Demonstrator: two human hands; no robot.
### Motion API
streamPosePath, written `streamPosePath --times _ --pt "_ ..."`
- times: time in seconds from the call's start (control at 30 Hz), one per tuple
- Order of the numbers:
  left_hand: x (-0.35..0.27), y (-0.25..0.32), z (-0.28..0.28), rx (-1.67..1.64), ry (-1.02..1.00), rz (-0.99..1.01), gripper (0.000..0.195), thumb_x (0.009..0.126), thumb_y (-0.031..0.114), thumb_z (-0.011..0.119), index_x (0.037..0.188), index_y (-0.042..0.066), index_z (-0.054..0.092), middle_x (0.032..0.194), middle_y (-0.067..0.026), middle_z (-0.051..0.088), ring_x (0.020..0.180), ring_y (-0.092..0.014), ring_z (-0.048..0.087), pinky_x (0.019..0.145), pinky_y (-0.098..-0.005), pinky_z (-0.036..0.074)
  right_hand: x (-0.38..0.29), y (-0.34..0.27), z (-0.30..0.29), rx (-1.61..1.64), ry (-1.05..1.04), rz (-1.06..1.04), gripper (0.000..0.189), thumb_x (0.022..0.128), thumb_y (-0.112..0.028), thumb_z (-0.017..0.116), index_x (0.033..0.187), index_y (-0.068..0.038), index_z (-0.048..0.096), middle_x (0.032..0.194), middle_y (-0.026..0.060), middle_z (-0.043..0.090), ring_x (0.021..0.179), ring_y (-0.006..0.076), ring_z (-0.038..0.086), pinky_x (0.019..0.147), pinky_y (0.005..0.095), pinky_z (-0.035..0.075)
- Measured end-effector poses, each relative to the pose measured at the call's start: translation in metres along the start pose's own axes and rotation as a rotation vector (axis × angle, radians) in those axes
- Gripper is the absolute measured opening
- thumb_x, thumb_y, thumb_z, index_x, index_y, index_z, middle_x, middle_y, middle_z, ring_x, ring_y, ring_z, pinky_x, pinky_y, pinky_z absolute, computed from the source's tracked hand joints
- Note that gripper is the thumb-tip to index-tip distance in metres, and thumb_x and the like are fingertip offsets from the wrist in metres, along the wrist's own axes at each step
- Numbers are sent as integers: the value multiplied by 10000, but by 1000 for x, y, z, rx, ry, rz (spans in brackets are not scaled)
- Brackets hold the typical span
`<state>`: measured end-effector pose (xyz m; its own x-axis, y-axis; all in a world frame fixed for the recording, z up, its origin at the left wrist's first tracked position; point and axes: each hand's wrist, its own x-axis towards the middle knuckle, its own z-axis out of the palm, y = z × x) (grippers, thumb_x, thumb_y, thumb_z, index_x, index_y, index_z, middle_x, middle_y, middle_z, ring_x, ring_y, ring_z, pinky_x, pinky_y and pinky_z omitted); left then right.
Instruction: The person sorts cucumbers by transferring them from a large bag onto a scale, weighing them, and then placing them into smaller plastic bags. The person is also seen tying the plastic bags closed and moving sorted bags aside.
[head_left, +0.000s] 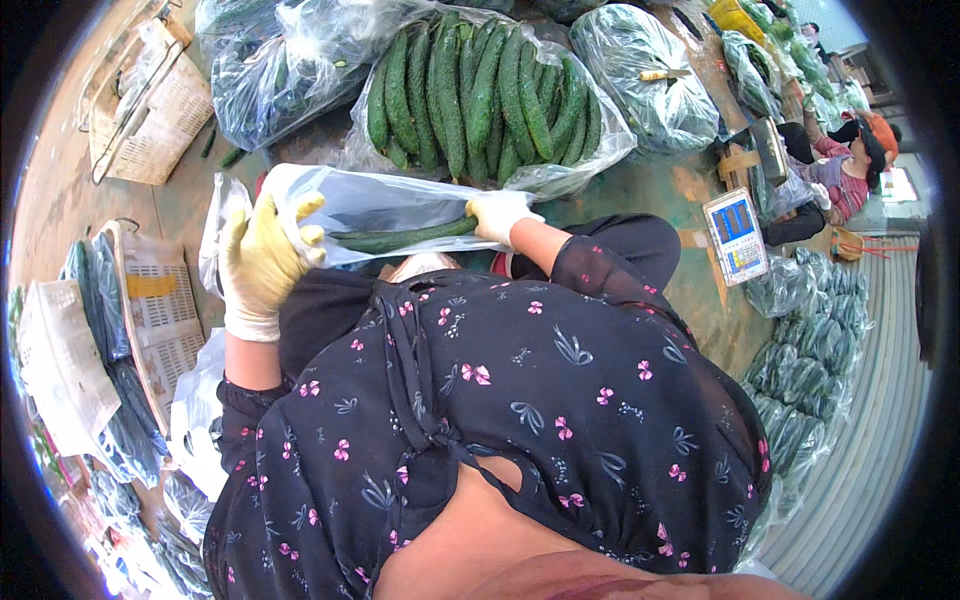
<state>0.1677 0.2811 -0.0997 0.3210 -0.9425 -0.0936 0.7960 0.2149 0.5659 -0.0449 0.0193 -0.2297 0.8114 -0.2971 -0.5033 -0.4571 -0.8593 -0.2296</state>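
In front of my lap, a clear plastic bag (375, 196) stretches sideways between my two gloved hands. A dark green cucumber (405, 238) lies lengthwise along its lower side, with film around it. My right hand (501, 216) is closed around the cucumber's right end and the film beside it. At the bag's left end, my left hand (264, 251) is raised in a yellow-palmed glove with its fingers spread, touching the film. Just beyond the bag, many bumpy cucumbers (480, 97) are heaped in a large open plastic bag (611, 124).
Filled bags (281, 82) stand at the back left; another bag (645, 90) bears a knife (664, 74). A digital scale (735, 236) sits at right, near a seated person (832, 169). White plastic crates (154, 112) are at left. Bagged cucumbers (795, 382) line the right wall.
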Motion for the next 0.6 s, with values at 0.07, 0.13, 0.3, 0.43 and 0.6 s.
streamPosePath --times 0.07,0.13,0.3,0.43,0.6 --pt "-4 -5 6 112 42 -45 784 835 496 549 1432 122 205 1263 -206 449 871 -264 544 730 -369 480 -10 -4 -13 -88 40 78 355 719 -253 648 1037 -97 664 973 130 668 956 305 623 814 409 488" --pt "-8 -4 7 87 78 -16 794 829 495 555 1433 121 201 1234 -199 464 827 -254 540 712 -361 475 -26 -23 -37 -56 0 63 362 722 -256 644 1041 -85 663 980 134 668 952 302 625 813 404 489" --pt "-14 -9 5 188 144 29 874 788 546 577 1445 140 167 1170 -184 493 748 -234 522 654 -336 448 -39 -16 -95 900 -75 -10 279 767 -221 660 960 -19 662 905 128 683 906 216 637 773 326 495" --pt "-8 -12 23 156 84 -20 920 775 568 580 1460 146 133 1167 -188 500 733 -237 532 639 -333 441 6 83 -85 573 709 262 441 703 -245 716 1079 -38 616 1023 130 658 947 258 635 826 374 496" --pt "-6 -13 25 134 83 -8 927 768 563 590 1458 136 141 1170 -188 501 754 -245 548 648 -349 452 33 65 -85 181 557 540 1188 571 -367 823 1445 -110 62 1283 203 441 1121 382 515 927 455 448"
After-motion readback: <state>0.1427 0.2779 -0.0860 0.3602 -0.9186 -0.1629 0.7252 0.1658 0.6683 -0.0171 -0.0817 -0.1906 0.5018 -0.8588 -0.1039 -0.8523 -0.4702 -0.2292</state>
